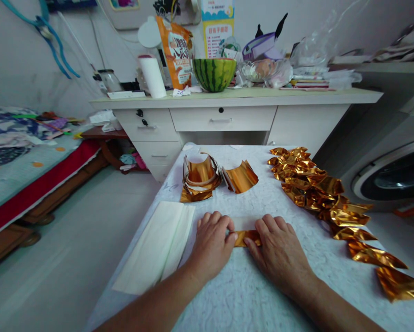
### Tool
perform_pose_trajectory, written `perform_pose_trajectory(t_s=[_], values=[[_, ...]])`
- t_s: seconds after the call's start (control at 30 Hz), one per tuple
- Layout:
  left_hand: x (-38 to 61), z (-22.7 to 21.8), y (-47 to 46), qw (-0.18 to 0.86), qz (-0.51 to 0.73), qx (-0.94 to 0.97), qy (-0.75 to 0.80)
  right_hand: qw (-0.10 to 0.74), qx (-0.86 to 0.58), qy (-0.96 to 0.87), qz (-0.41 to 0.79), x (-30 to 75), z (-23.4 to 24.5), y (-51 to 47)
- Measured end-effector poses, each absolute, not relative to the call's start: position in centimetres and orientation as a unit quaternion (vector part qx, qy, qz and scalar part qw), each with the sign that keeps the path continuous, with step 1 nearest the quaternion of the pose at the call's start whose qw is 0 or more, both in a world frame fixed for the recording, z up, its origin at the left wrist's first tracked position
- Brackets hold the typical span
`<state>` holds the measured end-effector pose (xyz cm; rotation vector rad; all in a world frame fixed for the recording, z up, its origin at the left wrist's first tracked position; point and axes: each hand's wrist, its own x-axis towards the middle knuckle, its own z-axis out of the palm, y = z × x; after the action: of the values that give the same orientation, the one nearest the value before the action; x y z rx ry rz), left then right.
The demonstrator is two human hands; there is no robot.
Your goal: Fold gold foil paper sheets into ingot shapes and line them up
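Between my two hands a sheet of gold foil paper (243,239) lies on the cloth-covered table, its near part folded over so a gold strip shows and a pale part lies behind it. My left hand (212,237) grips the strip's left end with thumb and fingers. At the other end, my right hand (279,244) presses the fold with its thumb, fingers curled over the far edge. Left of my left hand lies a stack of white paper (158,242). Beyond my hands stand a curled bundle of gold foil sheets (200,173) and a smaller curled stack (242,176).
Many folded gold foil pieces (310,184) run down the right side of the table (234,286). A white desk (224,119) with half a watermelon (214,74) stands behind. A washing machine (393,152) is at right, a bed (48,170) at left.
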<state>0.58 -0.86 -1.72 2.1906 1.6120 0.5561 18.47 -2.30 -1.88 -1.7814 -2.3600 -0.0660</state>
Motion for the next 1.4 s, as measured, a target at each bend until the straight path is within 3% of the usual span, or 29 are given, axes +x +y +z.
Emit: perform_pose_trajectory(t_s=[0.5, 0.93, 1.4], values=[[0.64, -1.92, -0.54, 0.179, 0.202, 0.775, 0.572, 0.094, -0.608, -0.788, -0.02, 18.57, -1.91, -2.13], [0.66, -2.1, 0.03, 0.177, 0.19, 0.78, 0.57, 0.166, -0.556, -0.815, -0.014, 18.42, -1.96, -2.46], [0.38, -1.66, -0.02, 0.2, 0.186, 0.779, 0.564, 0.183, -0.573, -0.798, 0.035, 18.64, -2.46, -2.2]])
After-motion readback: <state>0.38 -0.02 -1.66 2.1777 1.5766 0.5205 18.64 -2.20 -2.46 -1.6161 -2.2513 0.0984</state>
